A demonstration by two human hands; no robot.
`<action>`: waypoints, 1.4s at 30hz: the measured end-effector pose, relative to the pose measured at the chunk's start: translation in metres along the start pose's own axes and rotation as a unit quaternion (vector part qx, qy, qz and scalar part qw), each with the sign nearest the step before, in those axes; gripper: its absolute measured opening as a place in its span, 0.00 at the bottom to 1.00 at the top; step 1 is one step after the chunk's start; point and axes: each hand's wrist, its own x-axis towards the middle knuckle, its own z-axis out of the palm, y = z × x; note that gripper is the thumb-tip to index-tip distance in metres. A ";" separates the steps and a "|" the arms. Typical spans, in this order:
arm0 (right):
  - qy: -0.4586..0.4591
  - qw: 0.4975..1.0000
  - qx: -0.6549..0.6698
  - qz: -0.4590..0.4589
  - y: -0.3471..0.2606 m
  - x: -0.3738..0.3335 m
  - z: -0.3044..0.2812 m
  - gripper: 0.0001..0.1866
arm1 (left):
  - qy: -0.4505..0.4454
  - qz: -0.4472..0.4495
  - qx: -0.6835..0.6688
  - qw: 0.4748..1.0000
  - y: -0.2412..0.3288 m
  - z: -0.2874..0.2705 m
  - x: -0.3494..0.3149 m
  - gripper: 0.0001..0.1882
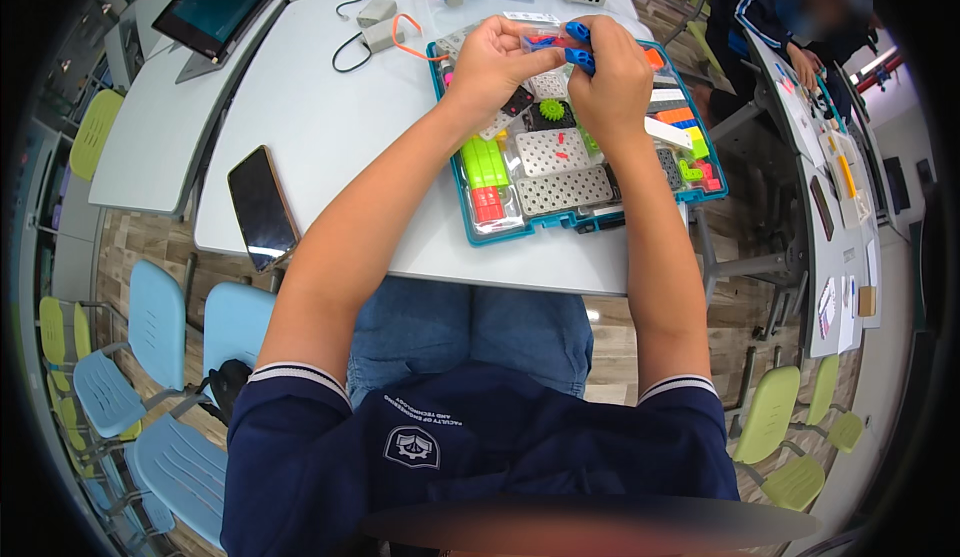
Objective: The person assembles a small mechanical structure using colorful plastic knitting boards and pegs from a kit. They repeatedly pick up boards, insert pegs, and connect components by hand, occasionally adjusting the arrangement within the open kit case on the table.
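Observation:
Both of my hands are raised over an open teal-edged case (469, 229) of plastic building parts. The fingers of my left hand (487, 69) are closed on something with red and blue showing at the fingertips, partly hidden. My right hand (614, 79) pinches bright blue plastic building pieces (580, 59), held close to the left fingertips. Below the hands lie white perforated plates (552, 151), a grey perforated plate (563, 191), a green gear (551, 110), lime blocks (484, 163) and red blocks (488, 204).
Left of the case, a phone (262, 207) lies near the table edge. Grey modules with cables (381, 35) are farther back, and a tablet computer (222, 5) stands on the adjoining table. A person (775, 17) works at the right-hand table. Blue chairs (158, 322) stand at left.

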 end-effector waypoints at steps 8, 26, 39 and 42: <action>-0.042 0.992 0.098 0.065 0.010 0.002 -0.007 0.19 | -0.053 -0.037 0.080 0.995 0.012 -0.005 0.003 0.25; 0.021 0.995 0.039 0.090 0.043 0.011 -0.016 0.12 | -0.169 -0.093 0.065 0.979 0.017 0.003 -0.007 0.52; -0.241 0.964 0.095 0.061 0.012 0.019 -0.042 0.17 | -0.129 -0.051 0.042 0.989 0.013 0.000 -0.003 0.55; -0.221 0.966 0.119 0.059 0.012 0.017 -0.039 0.16 | -0.131 -0.046 0.049 0.989 0.013 -0.001 -0.004 0.55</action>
